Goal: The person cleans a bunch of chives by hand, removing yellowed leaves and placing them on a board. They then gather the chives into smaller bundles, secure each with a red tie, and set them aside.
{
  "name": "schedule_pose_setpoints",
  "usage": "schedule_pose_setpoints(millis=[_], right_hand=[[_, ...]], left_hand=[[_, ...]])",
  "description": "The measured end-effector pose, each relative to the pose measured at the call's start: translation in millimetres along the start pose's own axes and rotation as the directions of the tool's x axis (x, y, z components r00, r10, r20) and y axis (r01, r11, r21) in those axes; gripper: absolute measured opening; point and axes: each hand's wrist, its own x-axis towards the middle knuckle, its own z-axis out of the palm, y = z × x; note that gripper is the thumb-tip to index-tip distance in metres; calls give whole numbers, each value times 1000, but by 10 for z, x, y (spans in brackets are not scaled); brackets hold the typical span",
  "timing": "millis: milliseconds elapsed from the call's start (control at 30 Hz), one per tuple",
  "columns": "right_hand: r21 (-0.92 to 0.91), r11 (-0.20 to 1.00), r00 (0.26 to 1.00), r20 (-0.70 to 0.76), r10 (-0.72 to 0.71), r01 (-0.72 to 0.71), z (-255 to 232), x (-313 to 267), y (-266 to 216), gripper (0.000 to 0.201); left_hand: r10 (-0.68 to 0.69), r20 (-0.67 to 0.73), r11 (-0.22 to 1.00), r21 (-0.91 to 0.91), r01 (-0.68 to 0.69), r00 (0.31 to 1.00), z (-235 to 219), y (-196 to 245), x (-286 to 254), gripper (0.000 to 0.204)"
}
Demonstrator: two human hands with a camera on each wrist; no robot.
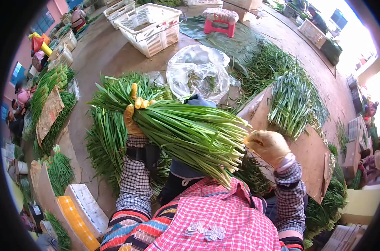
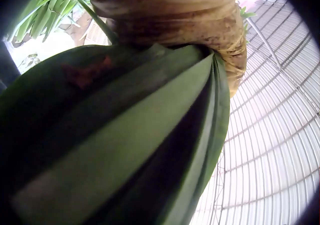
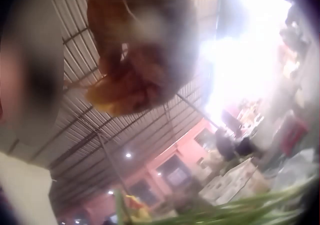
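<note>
A large bundle of long green stalks [image 1: 194,129] with pale ends lies across the front of the body, leaf tips to the left. The left hand [image 1: 135,113], in a yellowish stained glove, grips it near the leafy end, fingers curled over the top. Broad leaves [image 2: 125,150] fill the left wrist view below the gloved left hand [image 2: 175,25]. At the pale ends, the gloved right hand [image 1: 268,146] has its fingers curled and fingertips together. In the right wrist view, a thin strand shows at the fingertips of the right hand [image 3: 145,60]; its far end is unclear.
Beyond the bundle lie a clear plastic bag [image 1: 198,69], a white crate [image 1: 150,31] and a red stool [image 1: 219,27]. More stalks lie in piles at the left [image 1: 108,142] and right [image 1: 296,102], beside a brown board [image 1: 309,163]. Other people sit farther off.
</note>
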Motion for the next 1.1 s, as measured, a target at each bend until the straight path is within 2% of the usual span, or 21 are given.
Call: schedule_pose_setpoints(millis=[67,133,167,267,367,467,500,600,633,733,767,800,867,900,933,1000,1067,1100], right_hand=[[347,923,986,22,168,-165,146,79,-170,21],[-22,1000,987,-161,-10,7,375,253,-105,25],[-128,987,991,-103,80,-93,414,357,-108,29],[-235,948,967,80,240,-216,293,582,-294,51],[-89,994,996,-65,60,-65,480,706,-159,66],[20,1000,999,27,-20,20,534,878,-140,71],[24,1000,998,57,-14,12,461,883,-269,61],[117,962,967,-90,-236,246,675,1011,-173,48],[167,945,957,-117,-265,282,726,1034,-164,33],[118,956,960,-104,-258,270,776,1095,-174,31],[104,945,943,-161,-290,309,783,1108,-146,20],[251,937,967,-134,-215,243,761,1104,-136,18],[519,850,996,-45,-78,90,701,1083,-132,14],[720,691,998,38,59,-69,574,1010,-260,15],[689,720,996,36,80,-83,506,1004,-252,16],[744,668,1000,-7,9,-1,424,968,-153,17],[887,459,998,-33,-48,52,247,818,-127,18],[927,356,992,-102,-68,120,190,719,-105,21]], left_hand=[[-4,29,1000,-17,4,1000,-11,-10,12,65],[-11,54,1000,1,11,998,14,-8,27,65],[-17,22,1000,-2,17,1000,26,-9,16,67],[-1,-12,1000,20,1,1000,27,-3,-7,70],[-4,-40,1000,3,4,999,-34,0,-23,71],[-4,-22,1000,-14,4,1000,-36,18,-15,70],[-11,-22,1000,-19,11,1000,-45,21,-15,70],[-15,-31,1000,-1,15,999,-46,22,-21,70],[-10,-31,1000,7,10,999,-38,17,-18,70],[-8,1,999,38,8,1000,-8,1,6,66],[-8,16,999,49,7,1000,3,-5,12,63],[-7,12,999,46,6,1000,25,-11,13,64],[-3,3,999,40,3,1000,66,-22,6,64],[-3,-17,999,35,3,1000,57,-20,-2,66],[-2,-37,1000,30,4,999,39,-14,-16,68],[-12,-44,1000,17,13,999,-23,6,-24,71],[-31,-16,1000,1,31,999,-120,35,-20,70],[-35,-13,999,-3,35,999,-133,44,-15,70]])
